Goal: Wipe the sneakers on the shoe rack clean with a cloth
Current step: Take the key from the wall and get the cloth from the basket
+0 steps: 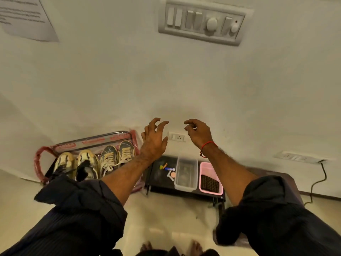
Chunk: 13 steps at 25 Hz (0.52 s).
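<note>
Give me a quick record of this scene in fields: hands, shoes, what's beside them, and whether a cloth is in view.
left hand: raised, fingers loosely curled, holding nothing
right hand: raised, fingers loosely curled, holding nothing
sneakers: four in a row on the shoe rack against the wall
beside rack: low dark table with clear bin and pink bin
cloth: none seen

**Rack and low table on a pale floor**

On the pale floor (166,215), against the wall, stands a shoe rack (39,159) with red-wrapped rails carrying four sneakers (108,159) side by side. Just beside it a dark low table (158,179) bears a clear bin (185,174), a pink bin (210,179) and small oddments (168,169).
</note>
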Each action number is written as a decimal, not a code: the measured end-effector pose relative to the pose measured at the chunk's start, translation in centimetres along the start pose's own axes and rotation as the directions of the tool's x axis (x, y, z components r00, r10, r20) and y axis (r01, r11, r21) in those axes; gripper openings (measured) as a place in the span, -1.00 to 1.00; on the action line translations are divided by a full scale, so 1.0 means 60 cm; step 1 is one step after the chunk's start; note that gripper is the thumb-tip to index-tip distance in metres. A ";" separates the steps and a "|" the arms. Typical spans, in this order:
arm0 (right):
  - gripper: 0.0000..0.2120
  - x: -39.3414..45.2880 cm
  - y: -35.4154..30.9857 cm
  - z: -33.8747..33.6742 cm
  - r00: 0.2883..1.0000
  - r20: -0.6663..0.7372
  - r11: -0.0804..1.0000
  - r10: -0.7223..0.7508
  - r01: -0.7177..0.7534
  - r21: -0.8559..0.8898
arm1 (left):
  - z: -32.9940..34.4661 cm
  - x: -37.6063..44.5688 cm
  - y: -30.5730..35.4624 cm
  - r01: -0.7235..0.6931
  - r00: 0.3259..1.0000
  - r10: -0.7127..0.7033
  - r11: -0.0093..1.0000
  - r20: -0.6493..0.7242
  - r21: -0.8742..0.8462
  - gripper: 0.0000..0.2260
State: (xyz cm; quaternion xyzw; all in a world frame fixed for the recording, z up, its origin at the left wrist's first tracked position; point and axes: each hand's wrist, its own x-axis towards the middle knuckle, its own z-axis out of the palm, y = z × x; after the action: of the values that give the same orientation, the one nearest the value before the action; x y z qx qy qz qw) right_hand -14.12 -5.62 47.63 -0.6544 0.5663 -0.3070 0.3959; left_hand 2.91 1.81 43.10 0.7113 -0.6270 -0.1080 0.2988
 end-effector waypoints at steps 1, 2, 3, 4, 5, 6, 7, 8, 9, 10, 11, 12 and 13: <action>-0.78 -0.005 0.023 -0.007 1.000 0.006 1.000 0.013 -0.013 -0.007 | 0.017 -0.012 0.004 0.003 0.999 -0.004 1.000 0.045 0.018 -0.42; -0.78 -0.010 0.049 -0.016 1.000 0.014 1.000 0.025 -0.024 -0.013 | 0.038 -0.026 0.007 0.010 0.996 -0.014 0.999 0.091 0.043 -0.41; -0.79 -0.013 0.072 -0.025 0.999 0.022 0.999 0.032 -0.032 -0.017 | 0.057 -0.039 0.012 0.019 0.991 -0.028 0.997 0.128 0.071 -0.39; -0.80 -0.015 0.094 -0.035 0.999 0.035 0.999 0.038 -0.038 -0.020 | 0.075 -0.053 0.016 0.036 0.986 -0.051 0.995 0.158 0.096 -0.37; -0.80 -0.017 0.115 -0.046 0.998 0.048 0.999 0.045 -0.044 -0.025 | 0.091 -0.066 0.025 0.058 0.981 -0.079 0.992 0.179 0.116 -0.35; -0.80 -0.017 0.137 -0.056 0.997 0.060 0.998 0.054 -0.053 -0.025 | 0.106 -0.077 0.033 0.082 0.975 -0.106 0.988 0.193 0.128 -0.35; -0.79 -0.017 0.160 -0.066 0.995 0.075 0.997 0.070 -0.069 -0.027 | 0.122 -0.089 0.043 0.107 0.969 -0.136 0.984 0.207 0.143 -0.35; -0.79 -0.018 0.182 -0.072 0.992 0.091 0.996 0.084 -0.082 -0.032 | 0.137 -0.099 0.052 0.131 0.963 -0.164 0.979 0.216 0.159 -0.35; -0.78 -0.020 0.202 -0.076 0.990 0.104 0.995 0.094 -0.091 -0.038 | 0.150 -0.109 0.058 0.145 0.960 -0.180 0.974 0.212 0.173 -0.34; -0.77 -0.021 0.222 -0.078 0.988 0.115 0.994 0.103 -0.099 -0.042 | 0.163 -0.119 0.063 0.154 0.960 -0.192 0.970 0.205 0.188 -0.33; -0.77 -0.024 0.239 -0.080 0.986 0.129 0.994 0.109 -0.104 -0.042 | 0.175 -0.127 0.066 0.164 0.958 -0.203 0.967 0.201 0.196 -0.33; -0.77 -0.027 0.258 -0.079 0.983 0.143 0.993 0.114 -0.109 -0.044 | 0.190 -0.136 0.068 0.177 0.954 -0.219 0.963 0.203 0.205 -0.32; -0.78 -0.032 0.275 -0.076 0.981 0.158 0.993 0.116 -0.109 -0.051 | 0.203 -0.143 0.066 0.190 0.952 -0.232 0.959 0.201 0.210 -0.33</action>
State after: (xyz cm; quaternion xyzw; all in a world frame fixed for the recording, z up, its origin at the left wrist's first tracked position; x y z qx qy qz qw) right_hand -26.52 -5.28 35.72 -0.6521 0.5751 -0.2185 0.4430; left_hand -8.45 6.35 33.72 0.7827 -0.5841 -0.1591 0.1444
